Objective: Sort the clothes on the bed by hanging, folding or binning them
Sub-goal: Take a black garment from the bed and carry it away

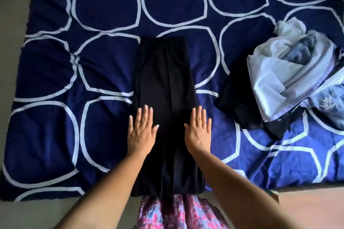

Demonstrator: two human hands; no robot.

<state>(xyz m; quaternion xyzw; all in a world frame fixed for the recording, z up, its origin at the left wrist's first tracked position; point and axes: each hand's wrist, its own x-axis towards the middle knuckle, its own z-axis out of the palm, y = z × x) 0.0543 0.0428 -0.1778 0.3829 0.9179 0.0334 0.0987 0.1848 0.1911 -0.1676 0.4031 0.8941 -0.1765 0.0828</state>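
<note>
A pair of black trousers [165, 80] lies folded lengthwise in the middle of the bed, waistband at the far end and hems at the near edge. My left hand [142, 130] lies flat on the trousers' left side with straight fingers. My right hand [199, 129] lies flat on their right side, fingers straight too. To the right sits a heap of clothes: a white and pale lilac cloth [290, 72] on top, a black garment [240, 102] under it, and a light blue embroidered piece [329, 102] at the edge.
The bed carries a navy cover [74, 83] with large white ring patterns. Bare floor [11, 5] runs along the left side and near the front right corner. My pink patterned clothing [178, 212] shows at the bottom edge.
</note>
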